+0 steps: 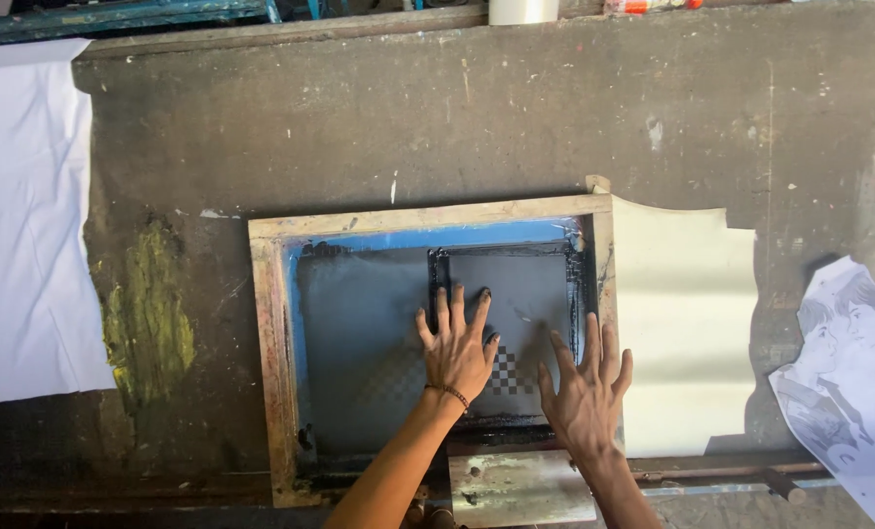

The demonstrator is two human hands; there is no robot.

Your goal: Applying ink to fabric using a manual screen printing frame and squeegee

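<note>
Head view: looking straight down on a worn, stained desk (476, 108) with a screen-printing frame lying flat on it.
Frame: wooden frame (266, 362), blue tape along the inner edges, grey mesh (359, 333) stretched inside, black ink smeared around a darker rectangle in the right half.
Pattern: small black-and-white checker patch (509, 375) on the mesh, between the two hands.
Left hand: left hand (457, 348) flat on the mesh, fingers spread, palm down, pressing and grasping nothing; a beaded band at the wrist.
Right hand: right hand (586, 392) also flat and spread, grasping nothing, resting on the mesh at the frame's right rail, fingertips dark with ink.
Sheet: pale sheet (687, 333) sticking out from under the frame's right side, its upper edge cut in a curve.
Print: paper print (849, 382) with drawn figures, at the desk's right edge, apart from the frame.
Cloth: white cloth (21, 225) over the desk's left end.
Stain: yellow paint smear (148, 318) between cloth and frame.
Plate: scuffed metal plate (520, 487) at the near edge, just below the frame, between the forearms.
</note>
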